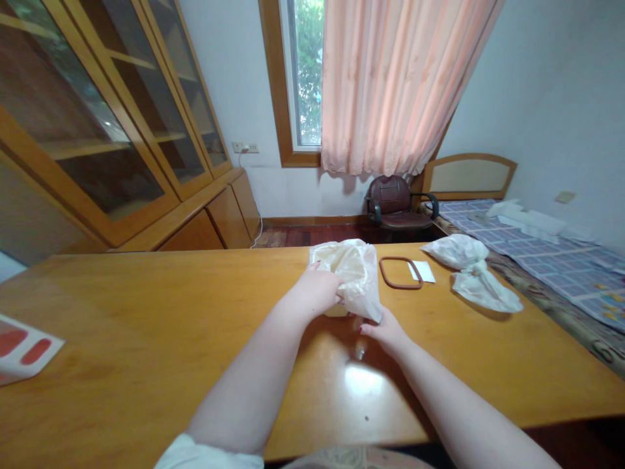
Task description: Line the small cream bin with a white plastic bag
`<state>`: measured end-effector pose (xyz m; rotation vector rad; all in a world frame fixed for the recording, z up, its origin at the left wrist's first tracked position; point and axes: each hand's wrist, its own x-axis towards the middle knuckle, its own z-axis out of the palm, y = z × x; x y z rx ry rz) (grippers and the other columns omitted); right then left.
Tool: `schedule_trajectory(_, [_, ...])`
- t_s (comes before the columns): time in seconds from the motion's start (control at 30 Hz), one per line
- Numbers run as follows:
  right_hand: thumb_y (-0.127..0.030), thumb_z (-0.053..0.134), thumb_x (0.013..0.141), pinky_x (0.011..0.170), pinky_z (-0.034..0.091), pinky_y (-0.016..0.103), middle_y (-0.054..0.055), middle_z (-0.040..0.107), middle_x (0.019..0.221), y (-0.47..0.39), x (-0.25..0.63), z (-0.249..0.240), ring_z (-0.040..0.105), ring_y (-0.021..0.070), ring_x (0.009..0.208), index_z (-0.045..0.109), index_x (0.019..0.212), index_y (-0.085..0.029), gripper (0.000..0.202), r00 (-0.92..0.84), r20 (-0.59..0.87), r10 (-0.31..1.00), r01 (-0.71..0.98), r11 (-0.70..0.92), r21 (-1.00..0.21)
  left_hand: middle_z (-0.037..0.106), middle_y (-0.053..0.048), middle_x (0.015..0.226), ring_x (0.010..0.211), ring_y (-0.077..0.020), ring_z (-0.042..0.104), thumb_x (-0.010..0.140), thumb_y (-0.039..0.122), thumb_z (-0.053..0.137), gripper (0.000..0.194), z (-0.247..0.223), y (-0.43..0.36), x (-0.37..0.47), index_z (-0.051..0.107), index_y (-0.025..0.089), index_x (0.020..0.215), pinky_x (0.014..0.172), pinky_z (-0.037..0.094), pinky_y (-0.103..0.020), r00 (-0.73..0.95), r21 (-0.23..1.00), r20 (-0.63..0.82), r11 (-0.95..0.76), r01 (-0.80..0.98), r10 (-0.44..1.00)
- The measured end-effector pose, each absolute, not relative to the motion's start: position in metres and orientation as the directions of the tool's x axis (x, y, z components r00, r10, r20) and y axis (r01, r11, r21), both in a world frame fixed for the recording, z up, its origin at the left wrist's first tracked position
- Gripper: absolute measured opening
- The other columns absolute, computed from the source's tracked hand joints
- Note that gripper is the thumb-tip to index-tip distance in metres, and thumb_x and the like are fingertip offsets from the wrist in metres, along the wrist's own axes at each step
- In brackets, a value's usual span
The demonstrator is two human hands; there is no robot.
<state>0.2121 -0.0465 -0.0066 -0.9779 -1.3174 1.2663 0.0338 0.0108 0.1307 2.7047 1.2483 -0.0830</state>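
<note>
A white plastic bag (364, 290) lines a pale bin on the wooden table, its top spread open and its edge hanging over the outside. My left hand (319, 286) is at the near left side of the bag, fingers closed on its edge. Low at the near right corner, my right hand (383, 331) pinches the hanging edge of the same bag. A little of the bin (336, 311) shows below the bag. Right of it lie a brown rounded frame (401, 286) and a white card (426, 271).
A knotted white bag (481, 286) lies at the table's right side. A white and red object (29, 348) sits at the left edge. Beyond the wooden table (170, 312) are a brown chair (395, 198), a bed (551, 254) and a glass-door cabinet (146, 150).
</note>
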Motion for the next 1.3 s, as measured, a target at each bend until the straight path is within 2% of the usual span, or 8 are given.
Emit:
schedule_trajectory(0.2, [-0.046,0.073,0.07,0.061,0.045,0.032,0.005,0.066,0.068,-0.046,0.197,0.008,0.058,0.0202,0.065,0.07,0.089,-0.018,0.034,0.045,0.038,0.998,0.044,0.036,-0.998,0.073,-0.006,0.091,0.093,-0.0221,0.066,0.093,0.037,0.044,0.029,0.129,0.014,0.025,0.067,0.02,0.089,0.112,0.023,-0.046,0.714,0.162,-0.092,-0.697,0.699,0.694])
schedule_trajectory(0.5, [-0.053,0.068,0.072,0.044,0.031,0.024,-0.004,0.047,0.045,-0.058,0.171,-0.013,0.04,0.0088,0.042,0.053,0.06,-0.018,0.04,-0.131,-0.201,0.971,-0.146,-0.22,-0.965,0.074,-0.008,0.094,0.096,-0.0242,0.066,0.091,0.034,0.048,0.024,0.126,0.015,0.028,0.067,0.019,0.092,0.113,0.022,-0.049,0.715,0.15,-0.096,-0.7,0.698,0.692])
schedule_trajectory(0.67, [-0.05,0.078,0.065,0.045,0.036,0.024,-0.004,0.053,0.048,-0.057,0.168,-0.013,0.047,0.0101,0.043,0.06,0.077,-0.017,0.039,-0.225,-0.15,0.963,-0.123,-0.181,-0.976,0.074,-0.008,0.093,0.097,-0.0246,0.066,0.086,0.026,0.054,0.017,0.123,0.014,0.031,0.068,0.021,0.094,0.113,0.022,-0.05,0.711,0.138,-0.076,-0.698,0.702,0.699])
schedule_trajectory(0.8, [-0.053,0.071,0.073,0.04,0.034,0.022,-0.004,0.054,0.05,-0.045,0.165,-0.007,0.044,0.0082,0.039,0.061,0.082,-0.017,0.039,-0.169,-0.178,0.969,-0.24,-0.216,-0.947,0.074,-0.007,0.085,0.091,-0.024,0.067,0.082,0.02,0.054,0.015,0.125,0.015,0.03,0.069,0.021,0.086,0.112,0.023,-0.048,0.713,0.135,-0.064,-0.702,0.7,0.698])
schedule_trajectory(0.93, [-0.049,0.075,0.071,0.043,0.038,0.023,0.002,0.064,0.063,-0.04,0.168,-0.007,0.05,0.0096,0.044,0.065,0.085,-0.015,0.039,-0.249,-0.184,0.951,-0.196,-0.235,-0.952,0.073,-0.007,0.085,0.092,-0.0249,0.066,0.077,0.013,0.052,0.02,0.134,0.014,0.018,0.07,0.021,0.082,0.11,0.027,-0.047,0.693,0.141,-0.089,-0.68,0.72,0.715])
schedule_trajectory(1.07, [-0.039,0.082,0.063,0.048,0.042,0.027,0.0,0.061,0.057,-0.038,0.186,-0.011,0.054,0.0138,0.048,0.067,0.095,-0.015,0.043,-0.409,-0.097,0.907,-0.19,-0.189,-0.964,0.072,-0.006,0.095,0.091,-0.0251,0.065,0.07,0.01,0.054,0.033,0.141,0.012,0.001,0.069,0.024,0.096,0.088,0.047,-0.036,0.631,0.188,-0.099,-0.608,0.771,0.77])
schedule_trajectory(1.17, [-0.051,0.077,0.064,0.047,0.04,0.026,0.0,0.058,0.055,-0.032,0.196,-0.012,0.051,0.0122,0.046,0.068,0.089,-0.016,0.044,-0.421,-0.074,0.904,-0.333,-0.23,-0.914,0.072,-0.006,0.097,0.091,-0.0256,0.065,0.071,0.012,0.053,0.033,0.142,0.013,-0.004,0.07,0.024,0.097,0.079,0.048,-0.033,0.604,0.166,-0.067,-0.588,0.792,0.794])
schedule_trajectory(1.3, [-0.062,0.067,0.07,0.064,0.048,0.029,0.008,0.07,0.092,-0.025,0.196,-0.007,0.063,0.0187,0.075,0.067,0.104,-0.02,0.054,-0.24,-0.066,0.968,-0.509,-0.183,-0.841,0.073,-0.007,0.09,0.089,-0.0258,0.064,0.073,0.013,0.053,0.03,0.141,0.016,-0.003,0.074,0.024,0.09,0.079,0.047,-0.034,0.574,0.166,-0.085,-0.556,0.814,0.815])
